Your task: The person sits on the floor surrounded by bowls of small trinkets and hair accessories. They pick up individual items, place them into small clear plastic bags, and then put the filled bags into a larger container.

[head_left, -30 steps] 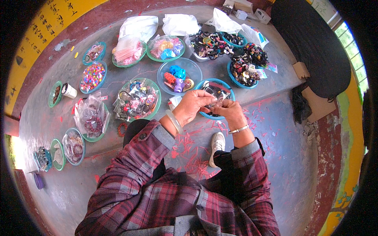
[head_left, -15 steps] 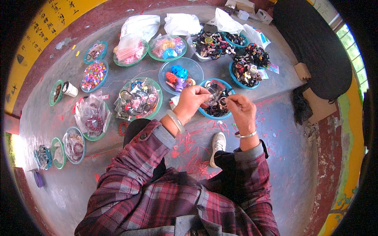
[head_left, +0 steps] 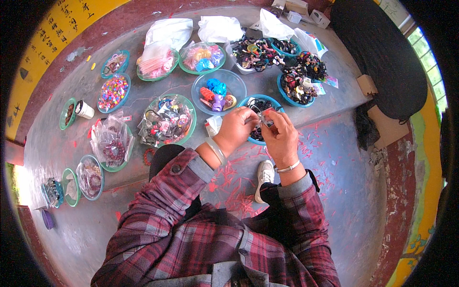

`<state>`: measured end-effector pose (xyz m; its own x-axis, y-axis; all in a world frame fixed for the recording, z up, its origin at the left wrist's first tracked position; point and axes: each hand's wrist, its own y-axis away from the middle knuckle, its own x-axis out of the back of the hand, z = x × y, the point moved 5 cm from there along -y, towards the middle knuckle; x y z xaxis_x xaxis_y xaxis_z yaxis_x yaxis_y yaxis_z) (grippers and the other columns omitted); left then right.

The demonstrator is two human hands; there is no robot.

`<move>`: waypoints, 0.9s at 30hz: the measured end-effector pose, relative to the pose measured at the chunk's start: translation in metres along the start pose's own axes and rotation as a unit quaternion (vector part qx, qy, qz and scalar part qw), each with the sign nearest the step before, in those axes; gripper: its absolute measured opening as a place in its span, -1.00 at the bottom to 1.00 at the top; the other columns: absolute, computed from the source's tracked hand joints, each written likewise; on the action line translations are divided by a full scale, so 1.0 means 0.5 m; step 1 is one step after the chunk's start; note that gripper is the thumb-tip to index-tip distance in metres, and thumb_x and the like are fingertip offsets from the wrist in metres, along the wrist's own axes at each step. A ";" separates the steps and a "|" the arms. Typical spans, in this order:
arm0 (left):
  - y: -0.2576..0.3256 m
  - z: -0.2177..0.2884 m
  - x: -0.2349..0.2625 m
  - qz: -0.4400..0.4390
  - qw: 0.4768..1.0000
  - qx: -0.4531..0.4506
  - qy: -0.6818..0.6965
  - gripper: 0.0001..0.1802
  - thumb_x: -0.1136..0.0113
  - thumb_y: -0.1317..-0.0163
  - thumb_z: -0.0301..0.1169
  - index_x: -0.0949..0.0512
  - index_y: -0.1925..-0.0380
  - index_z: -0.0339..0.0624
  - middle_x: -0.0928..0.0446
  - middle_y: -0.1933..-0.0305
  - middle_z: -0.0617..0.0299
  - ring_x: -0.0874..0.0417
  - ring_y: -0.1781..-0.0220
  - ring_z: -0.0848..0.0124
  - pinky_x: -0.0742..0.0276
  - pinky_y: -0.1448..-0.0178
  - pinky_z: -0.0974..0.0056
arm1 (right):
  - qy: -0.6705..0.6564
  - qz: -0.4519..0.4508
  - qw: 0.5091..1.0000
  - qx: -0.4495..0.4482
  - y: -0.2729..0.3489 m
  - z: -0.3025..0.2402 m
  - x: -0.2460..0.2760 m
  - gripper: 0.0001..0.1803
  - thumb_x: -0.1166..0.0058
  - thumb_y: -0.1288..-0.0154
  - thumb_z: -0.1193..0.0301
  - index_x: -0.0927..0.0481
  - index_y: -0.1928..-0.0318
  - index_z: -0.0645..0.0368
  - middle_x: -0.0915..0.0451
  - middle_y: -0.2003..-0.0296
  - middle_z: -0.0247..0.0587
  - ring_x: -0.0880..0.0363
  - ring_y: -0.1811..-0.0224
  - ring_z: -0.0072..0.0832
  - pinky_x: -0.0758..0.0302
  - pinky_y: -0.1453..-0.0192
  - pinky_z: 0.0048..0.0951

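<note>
Clear plastic packet (head_left: pixel 261 117) is btwn. L hand (head_left: pixel 235 129) and R hand (head_left: pixel 280 137), above blue basin (head_left: pixel 262 96) w/ black bands (head_left: pixel 258 104); both grips are narrow, pinching it, prob. b/c such thin plastic slips easily w/o two-sided support.

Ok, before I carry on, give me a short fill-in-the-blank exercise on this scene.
1. The bare left hand and bare right hand hold a small transparent plastic packet over a round plastic basin coloured ____.
2. The thicker, pale, ring-shaped bangle is on the person's ____ side.
3. The plaid shirt has turned-back cuffs coloured ____.
Missing words: blue; left; grey.
</note>
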<state>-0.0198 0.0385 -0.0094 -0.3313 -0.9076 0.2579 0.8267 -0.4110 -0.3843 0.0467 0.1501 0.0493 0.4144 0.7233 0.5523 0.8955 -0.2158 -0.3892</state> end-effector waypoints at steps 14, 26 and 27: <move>0.006 0.000 -0.017 -0.067 0.998 0.009 -0.020 -0.79 -0.09 -0.08 -0.49 -0.55 0.25 -0.28 -0.58 0.35 0.05 -0.61 0.34 0.34 -0.48 0.25 0.34 | 0.056 -0.054 0.997 0.016 -0.003 0.025 -0.012 -0.88 -0.04 -0.03 0.50 -0.52 0.35 0.17 -0.55 0.39 -0.10 -0.55 0.34 -0.16 -0.48 0.30 -0.31; 0.017 -0.060 -0.047 -0.124 0.966 0.141 0.176 -0.77 0.00 -0.17 -0.53 -0.51 0.18 -0.39 -0.57 0.24 0.17 -0.57 0.22 0.48 -0.51 0.13 0.40 | 0.079 -0.113 0.990 -0.004 -0.003 0.074 -0.023 -0.83 0.02 -0.04 0.51 -0.53 0.29 0.12 -0.56 0.40 -0.04 -0.54 0.31 -0.11 -0.47 0.28 -0.24; 0.019 -0.066 -0.049 -0.126 0.958 0.154 0.205 -0.76 0.00 -0.17 -0.53 -0.50 0.17 -0.40 -0.56 0.22 0.17 -0.57 0.21 0.47 -0.51 0.12 0.40 | 0.093 -0.116 0.989 0.007 -0.003 0.065 -0.024 -0.83 0.02 -0.05 0.52 -0.53 0.29 0.12 -0.56 0.41 -0.04 -0.54 0.30 -0.10 -0.47 0.28 -0.24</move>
<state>-0.0188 0.0537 -0.0488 -0.6361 -0.7668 -0.0860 0.7715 -0.6333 -0.0602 0.0352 0.1631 0.0194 0.2214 0.6190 0.7536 0.9683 -0.0482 -0.2450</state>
